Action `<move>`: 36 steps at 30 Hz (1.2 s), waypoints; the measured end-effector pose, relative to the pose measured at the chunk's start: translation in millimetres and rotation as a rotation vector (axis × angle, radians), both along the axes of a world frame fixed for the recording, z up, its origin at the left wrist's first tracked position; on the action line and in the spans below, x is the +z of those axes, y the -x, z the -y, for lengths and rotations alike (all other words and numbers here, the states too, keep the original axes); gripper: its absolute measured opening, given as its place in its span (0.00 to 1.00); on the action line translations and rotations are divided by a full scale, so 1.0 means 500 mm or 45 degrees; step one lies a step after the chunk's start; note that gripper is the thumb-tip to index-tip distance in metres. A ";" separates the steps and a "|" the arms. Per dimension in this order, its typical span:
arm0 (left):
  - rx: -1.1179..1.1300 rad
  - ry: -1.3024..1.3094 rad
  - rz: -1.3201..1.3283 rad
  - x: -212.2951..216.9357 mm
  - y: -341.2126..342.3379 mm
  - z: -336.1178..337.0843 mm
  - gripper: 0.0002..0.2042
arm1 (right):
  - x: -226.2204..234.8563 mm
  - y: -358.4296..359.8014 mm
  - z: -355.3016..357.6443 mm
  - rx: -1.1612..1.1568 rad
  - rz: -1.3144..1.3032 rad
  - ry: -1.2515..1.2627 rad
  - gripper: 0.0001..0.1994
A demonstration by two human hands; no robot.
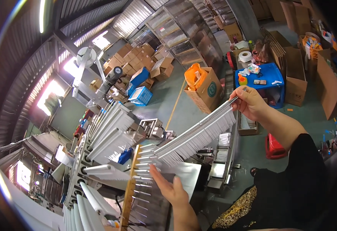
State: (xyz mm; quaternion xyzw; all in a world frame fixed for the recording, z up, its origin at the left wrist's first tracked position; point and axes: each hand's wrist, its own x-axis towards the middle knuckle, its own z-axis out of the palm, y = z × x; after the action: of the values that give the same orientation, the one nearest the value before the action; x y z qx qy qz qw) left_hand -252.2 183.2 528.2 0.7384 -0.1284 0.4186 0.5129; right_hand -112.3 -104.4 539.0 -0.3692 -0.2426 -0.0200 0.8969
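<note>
Black sleeve cloth with a gold-patterned edge (237, 210) fills the 5 o'clock corner, nearest the camera. From 6 o'clock the left hand (169, 187) enters, fingers extended and flat, palm resting against the comb-like rack of metal pins (143, 184); it grips nothing. The rack's wooden side rail (128, 192) runs along the hand's 9 o'clock side.

At 2 o'clock the right hand (249, 102) is closed around the upper end of a long strip brush (197, 136), fingers pinching its metal spine. The strip slopes down toward 8 o'clock, white bristles hanging from its lower edge, and its lower end reaches the pin rack just above the left hand's fingertips.

Further white brush strips (110, 131) fan out on the machine (87, 161) at 9 o'clock, close beside the rack.

Open concrete floor (164, 100) lies beyond, at 12 o'clock. An open cardboard box with orange contents (205, 90) stands near the right hand's 9 o'clock side; a blue table (270, 75) sits at its 1 o'clock. A red stool (274, 146) stands below the right forearm.
</note>
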 end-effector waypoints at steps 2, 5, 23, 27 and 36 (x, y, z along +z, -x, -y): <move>0.126 -0.243 -0.116 -0.033 0.023 -0.001 0.33 | 0.011 -0.038 -0.003 -0.011 0.007 -0.011 0.12; 0.284 -0.598 -0.383 -0.091 0.061 -0.018 0.33 | 0.035 -0.115 -0.015 -0.070 -0.010 -0.050 0.12; 1.614 -0.858 -1.150 -0.186 0.001 -0.053 0.34 | 0.191 -0.767 -0.369 0.348 0.260 -0.067 0.10; 1.678 -0.866 -1.261 -0.211 0.021 -0.061 0.29 | 0.198 -0.830 -0.433 0.442 0.246 -0.083 0.10; 1.671 -1.114 -2.083 -0.091 -0.083 0.000 0.28 | 0.189 -0.914 -0.504 0.558 0.289 -0.025 0.10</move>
State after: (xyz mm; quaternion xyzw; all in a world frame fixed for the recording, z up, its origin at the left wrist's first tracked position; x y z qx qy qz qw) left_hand -210.7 183.1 482.8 0.8306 0.5215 -0.0819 -0.1773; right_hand 344.8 147.8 633.3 -0.2944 -0.4159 0.1313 0.8504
